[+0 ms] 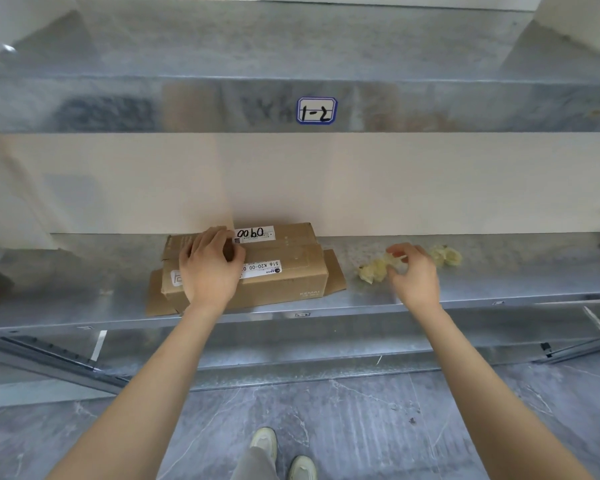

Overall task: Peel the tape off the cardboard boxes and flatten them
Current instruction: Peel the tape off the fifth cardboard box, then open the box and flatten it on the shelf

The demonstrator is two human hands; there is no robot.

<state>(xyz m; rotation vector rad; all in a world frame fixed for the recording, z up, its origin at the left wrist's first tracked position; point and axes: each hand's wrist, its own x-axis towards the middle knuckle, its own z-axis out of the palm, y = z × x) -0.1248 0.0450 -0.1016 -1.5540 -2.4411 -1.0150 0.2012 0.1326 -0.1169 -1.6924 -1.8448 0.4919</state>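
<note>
Left hand is down flat on the cardboard box, fingers spread over its top near the left end and pressing. The right hand hovers off to the side, fingers loosely curled right over the crumpled tape wads; whether it pinches a strand or has let go, I can't tell. The box sits on the metal shelf, back against the wall. By my read the peeling is largely done: yellowish tape lies heaped beside the box and the end flap hangs loose, with another splayed at the left. The body, though, is standing up as a tube, so flattening is left to do. Only this one box is in view. For writing, a white handwritten label reads "00b0" from here, probably upside down. The printed label shows "516 K20-00 0", the rest under the hand, and a faint front mark looks like "KEMAI". Up top, a blue-bordered tag says "1-2".
</note>
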